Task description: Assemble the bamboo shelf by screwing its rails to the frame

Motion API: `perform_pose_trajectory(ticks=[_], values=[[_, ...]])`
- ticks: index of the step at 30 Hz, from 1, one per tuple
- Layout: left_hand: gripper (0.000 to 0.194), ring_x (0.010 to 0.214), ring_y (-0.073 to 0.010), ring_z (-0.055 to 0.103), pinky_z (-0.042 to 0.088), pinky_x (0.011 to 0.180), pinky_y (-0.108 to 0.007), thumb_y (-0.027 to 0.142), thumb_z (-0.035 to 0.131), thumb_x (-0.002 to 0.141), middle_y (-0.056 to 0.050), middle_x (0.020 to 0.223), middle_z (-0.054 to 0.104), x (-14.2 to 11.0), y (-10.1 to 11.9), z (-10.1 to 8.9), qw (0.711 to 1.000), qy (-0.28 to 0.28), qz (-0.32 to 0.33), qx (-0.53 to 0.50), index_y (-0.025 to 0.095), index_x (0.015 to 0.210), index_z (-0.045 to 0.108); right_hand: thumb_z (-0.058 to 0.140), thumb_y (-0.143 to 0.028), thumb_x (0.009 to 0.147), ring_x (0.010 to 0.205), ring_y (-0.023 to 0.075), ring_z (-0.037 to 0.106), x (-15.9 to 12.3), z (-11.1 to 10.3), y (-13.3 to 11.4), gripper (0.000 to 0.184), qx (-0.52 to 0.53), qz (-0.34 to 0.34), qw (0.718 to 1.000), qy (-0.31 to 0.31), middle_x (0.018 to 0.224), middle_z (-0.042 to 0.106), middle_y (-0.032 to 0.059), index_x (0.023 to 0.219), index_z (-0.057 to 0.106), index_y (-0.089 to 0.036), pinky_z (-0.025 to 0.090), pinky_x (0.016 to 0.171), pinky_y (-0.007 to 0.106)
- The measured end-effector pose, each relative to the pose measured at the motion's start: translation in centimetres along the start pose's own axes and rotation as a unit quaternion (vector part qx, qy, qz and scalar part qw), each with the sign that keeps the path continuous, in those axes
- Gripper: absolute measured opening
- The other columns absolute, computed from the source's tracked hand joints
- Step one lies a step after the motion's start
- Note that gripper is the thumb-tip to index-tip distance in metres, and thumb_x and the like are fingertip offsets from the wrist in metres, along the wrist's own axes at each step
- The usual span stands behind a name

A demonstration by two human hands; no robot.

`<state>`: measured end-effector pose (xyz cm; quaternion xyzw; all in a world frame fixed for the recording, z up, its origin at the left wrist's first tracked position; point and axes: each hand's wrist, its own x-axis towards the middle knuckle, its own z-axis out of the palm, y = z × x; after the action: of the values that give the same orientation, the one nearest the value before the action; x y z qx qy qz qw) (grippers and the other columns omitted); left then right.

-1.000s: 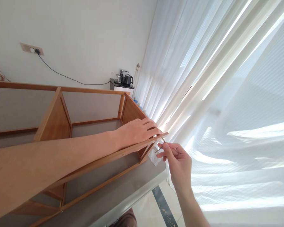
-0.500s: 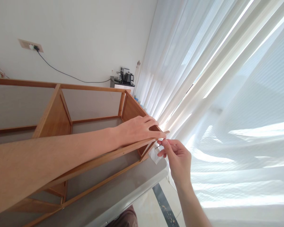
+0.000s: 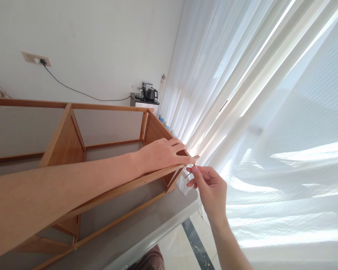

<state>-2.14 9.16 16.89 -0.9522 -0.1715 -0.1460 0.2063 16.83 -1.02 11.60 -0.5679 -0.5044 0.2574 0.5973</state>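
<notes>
A wooden shelf frame (image 3: 112, 192) with a divider and an end panel lies across the lower left. My left hand (image 3: 165, 155) grips its near right corner, the thumb along the front rail and the fingers over the end panel's top edge. Just beyond that corner, my right hand (image 3: 210, 187) pinches a thin metal hex key (image 3: 188, 175) between thumb and fingertips. One end of the key points at the corner joint, close to my left thumb; the contact itself is hidden by fingers.
The frame rests on a grey padded surface (image 3: 169, 210) with a rounded edge. White curtains (image 3: 270, 150) hang close on the right. Behind stand a black kettle (image 3: 151, 93) on a small cabinet and a wall socket (image 3: 36, 59) with a cord. A clear plastic bag (image 3: 183, 185) lies beneath the corner.
The hex key has turned slightly in my right fingers and more of its shaft shows. My left hand keeps its hold on the corner; the view has shifted a little.
</notes>
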Motion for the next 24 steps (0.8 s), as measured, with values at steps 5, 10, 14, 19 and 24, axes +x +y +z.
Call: perform_pose_trajectory(ticks=[5,10,14,19,24], values=[[0.054,0.123,-0.0251,0.055,0.056,0.079,-0.029,0.012,0.041,0.105,-0.007,0.132,0.061,-0.1,-0.2,0.5,1.000,0.013,0.009,0.021,0.041,0.150,0.044,0.079,-0.049,0.085,0.053,0.0152,0.068,0.1,0.0,0.4,0.032,0.019,0.008,1.000,-0.004,0.090,0.081,0.0085,0.089,0.072,-0.018,0.052,0.051,0.028],[0.048,0.124,-0.0253,0.054,0.056,0.082,-0.028,0.015,0.041,0.106,-0.008,0.132,0.060,-0.1,-0.4,0.5,0.999,0.005,0.022,0.034,0.042,0.145,0.047,0.078,-0.046,0.087,0.057,0.0153,0.070,0.3,-0.1,0.6,0.028,0.023,0.000,1.000,-0.016,0.086,0.080,0.0057,0.089,0.073,-0.019,0.053,0.054,0.026],[0.049,0.121,-0.0254,0.057,0.055,0.072,-0.024,0.014,0.041,0.106,-0.008,0.130,0.062,-0.1,-0.5,-0.3,0.998,-0.011,0.035,0.053,0.041,0.146,0.046,0.076,-0.046,0.089,0.055,0.0132,0.068,0.5,-0.1,0.6,0.027,0.033,0.001,0.999,-0.035,0.091,0.080,0.0060,0.089,0.072,-0.019,0.052,0.054,0.026],[0.056,0.118,-0.0233,0.060,0.049,0.060,-0.020,0.008,0.038,0.104,-0.008,0.126,0.063,0.0,-0.4,-1.1,0.994,-0.042,0.045,0.089,0.042,0.149,0.040,0.075,-0.045,0.089,0.052,0.0121,0.067,0.4,-0.2,0.7,0.027,0.044,0.002,0.998,-0.042,0.089,0.080,0.0056,0.089,0.072,-0.019,0.051,0.052,0.025],[0.057,0.115,-0.0219,0.063,0.048,0.058,-0.019,0.007,0.038,0.103,-0.007,0.125,0.064,0.1,-0.3,-1.1,0.993,-0.037,0.045,0.100,0.041,0.149,0.038,0.078,-0.045,0.088,0.053,0.0126,0.067,0.0,-0.4,1.1,0.026,0.034,-0.001,0.999,-0.019,0.084,0.080,0.0047,0.088,0.072,-0.019,0.050,0.052,0.024]])
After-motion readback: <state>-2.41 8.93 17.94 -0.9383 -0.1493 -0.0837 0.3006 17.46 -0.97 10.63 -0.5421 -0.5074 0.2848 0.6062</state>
